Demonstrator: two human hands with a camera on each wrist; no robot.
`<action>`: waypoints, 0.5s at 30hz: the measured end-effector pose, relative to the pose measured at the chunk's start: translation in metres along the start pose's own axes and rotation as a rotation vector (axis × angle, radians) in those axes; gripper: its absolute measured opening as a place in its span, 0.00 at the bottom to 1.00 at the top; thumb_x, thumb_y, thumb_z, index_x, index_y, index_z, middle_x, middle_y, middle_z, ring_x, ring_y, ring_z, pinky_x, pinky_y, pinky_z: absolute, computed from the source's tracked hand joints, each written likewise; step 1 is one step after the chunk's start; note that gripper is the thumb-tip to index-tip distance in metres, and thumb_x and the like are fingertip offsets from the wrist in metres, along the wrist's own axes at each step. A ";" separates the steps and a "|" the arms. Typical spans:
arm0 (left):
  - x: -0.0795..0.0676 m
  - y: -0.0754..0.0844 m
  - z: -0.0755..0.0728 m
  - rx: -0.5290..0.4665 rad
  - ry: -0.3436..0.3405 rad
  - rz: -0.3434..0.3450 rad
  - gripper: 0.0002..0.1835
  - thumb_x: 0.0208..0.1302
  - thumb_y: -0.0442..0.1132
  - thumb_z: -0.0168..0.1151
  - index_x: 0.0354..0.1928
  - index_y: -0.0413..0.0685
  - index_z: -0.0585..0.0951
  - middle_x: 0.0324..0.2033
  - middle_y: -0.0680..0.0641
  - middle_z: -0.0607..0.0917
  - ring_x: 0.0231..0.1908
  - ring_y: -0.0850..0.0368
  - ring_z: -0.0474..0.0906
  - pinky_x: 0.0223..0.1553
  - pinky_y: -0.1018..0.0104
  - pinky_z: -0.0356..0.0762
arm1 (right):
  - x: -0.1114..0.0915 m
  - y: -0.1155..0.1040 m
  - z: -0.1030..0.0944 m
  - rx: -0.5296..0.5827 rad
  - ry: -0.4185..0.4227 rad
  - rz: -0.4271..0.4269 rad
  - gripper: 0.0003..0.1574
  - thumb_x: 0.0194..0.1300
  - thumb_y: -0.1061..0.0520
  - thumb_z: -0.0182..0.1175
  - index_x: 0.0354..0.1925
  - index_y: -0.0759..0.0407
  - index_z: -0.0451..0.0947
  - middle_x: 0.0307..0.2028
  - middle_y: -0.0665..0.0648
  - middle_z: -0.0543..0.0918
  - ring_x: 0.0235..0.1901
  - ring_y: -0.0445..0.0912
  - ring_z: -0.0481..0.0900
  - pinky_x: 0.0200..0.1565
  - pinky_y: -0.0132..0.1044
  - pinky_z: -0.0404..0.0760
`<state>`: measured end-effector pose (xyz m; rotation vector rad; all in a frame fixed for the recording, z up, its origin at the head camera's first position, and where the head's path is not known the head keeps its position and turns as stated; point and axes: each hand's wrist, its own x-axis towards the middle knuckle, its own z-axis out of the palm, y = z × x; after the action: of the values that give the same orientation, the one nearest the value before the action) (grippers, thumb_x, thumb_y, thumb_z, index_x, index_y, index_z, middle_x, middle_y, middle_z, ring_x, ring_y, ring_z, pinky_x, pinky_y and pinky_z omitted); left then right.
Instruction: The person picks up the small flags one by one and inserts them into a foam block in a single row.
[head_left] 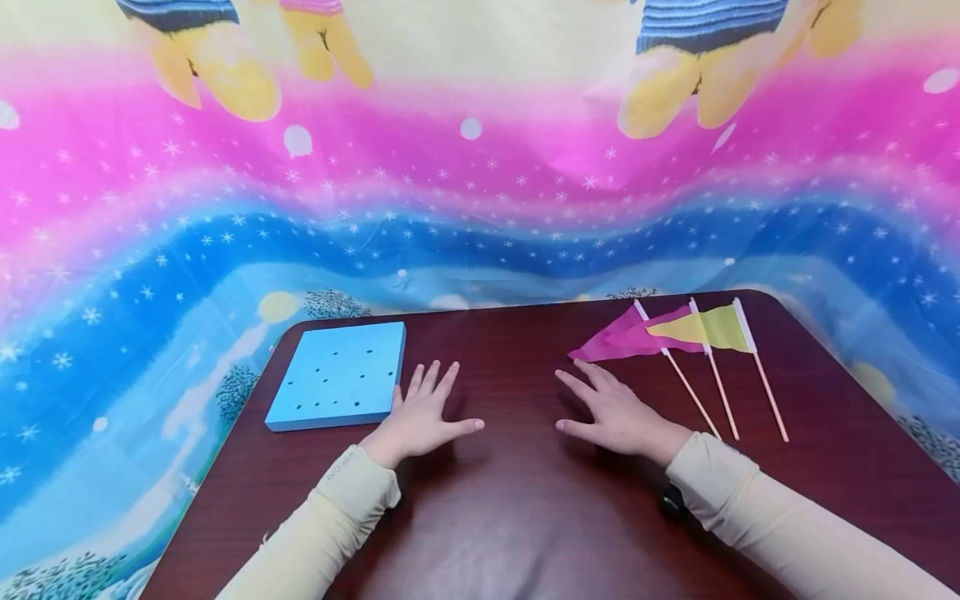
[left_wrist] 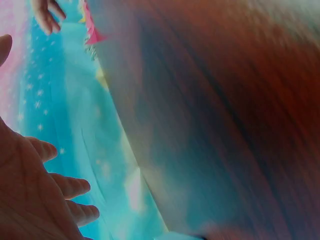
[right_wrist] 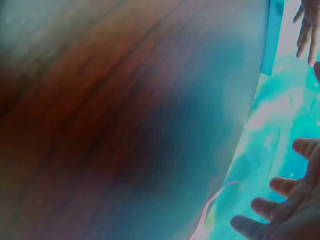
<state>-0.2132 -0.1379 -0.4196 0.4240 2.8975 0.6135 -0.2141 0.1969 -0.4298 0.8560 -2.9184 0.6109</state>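
Note:
In the head view my left hand [head_left: 422,421] is held with fingers spread, holding nothing, just right of a light-blue board [head_left: 341,367] dotted with several small holes. My right hand [head_left: 618,414] also has its fingers spread and holds nothing. Beyond it, at the right, lie three small flags on wooden sticks: a magenta flag [head_left: 611,335], a second magenta flag [head_left: 678,329] partly covered, and a yellow-green flag [head_left: 723,327] overlapping it. The left wrist view shows the left palm [left_wrist: 30,185]; the right wrist view shows the right hand [right_wrist: 295,200] and, at the bottom, a pink flag edge [right_wrist: 202,220].
A dark reddish-brown table [head_left: 495,525] with rounded corners carries everything. Behind and beside it hangs a cloth backdrop [head_left: 480,192] in pink and blue with snowflakes. The board stands near the table's left edge, the flags near its far right corner.

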 end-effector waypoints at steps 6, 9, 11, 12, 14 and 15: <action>-0.005 -0.014 -0.011 -0.042 0.022 -0.032 0.55 0.65 0.69 0.62 0.84 0.55 0.47 0.81 0.38 0.47 0.79 0.34 0.34 0.71 0.26 0.35 | -0.004 0.007 -0.005 0.040 0.015 0.066 0.48 0.70 0.37 0.64 0.76 0.62 0.64 0.71 0.72 0.66 0.69 0.69 0.65 0.64 0.65 0.69; -0.006 -0.021 -0.014 -0.059 0.040 -0.042 0.56 0.65 0.69 0.62 0.84 0.54 0.47 0.81 0.37 0.48 0.79 0.33 0.35 0.71 0.26 0.35 | -0.005 0.011 -0.008 0.059 0.024 0.089 0.47 0.71 0.39 0.64 0.76 0.63 0.65 0.69 0.71 0.69 0.67 0.68 0.68 0.63 0.65 0.71; -0.007 -0.026 -0.016 -0.069 0.054 -0.048 0.56 0.65 0.69 0.62 0.84 0.53 0.48 0.81 0.37 0.48 0.79 0.32 0.36 0.71 0.26 0.36 | -0.006 0.015 -0.010 0.064 0.038 0.094 0.45 0.71 0.42 0.65 0.75 0.64 0.65 0.67 0.71 0.70 0.66 0.67 0.70 0.63 0.64 0.72; -0.008 -0.029 -0.017 -0.076 0.062 -0.050 0.56 0.65 0.69 0.62 0.84 0.52 0.48 0.81 0.36 0.49 0.79 0.32 0.36 0.71 0.26 0.37 | -0.006 0.016 -0.010 0.064 0.046 0.096 0.44 0.71 0.44 0.65 0.74 0.65 0.66 0.67 0.71 0.71 0.66 0.66 0.70 0.63 0.64 0.72; -0.008 -0.034 -0.019 -0.089 0.079 -0.053 0.56 0.66 0.68 0.62 0.84 0.51 0.48 0.80 0.35 0.50 0.78 0.31 0.38 0.70 0.25 0.38 | -0.007 0.019 -0.012 0.063 0.063 0.097 0.43 0.71 0.47 0.65 0.74 0.67 0.66 0.66 0.72 0.72 0.65 0.67 0.70 0.63 0.64 0.72; -0.009 -0.036 -0.019 -0.096 0.089 -0.056 0.55 0.66 0.67 0.62 0.84 0.50 0.49 0.80 0.35 0.50 0.78 0.31 0.38 0.71 0.26 0.39 | -0.007 0.021 -0.013 0.063 0.071 0.099 0.42 0.71 0.48 0.65 0.73 0.68 0.65 0.65 0.73 0.72 0.65 0.67 0.70 0.63 0.64 0.71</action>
<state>-0.2176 -0.1792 -0.4161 0.3101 2.9364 0.7779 -0.2202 0.2215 -0.4268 0.6834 -2.9061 0.7285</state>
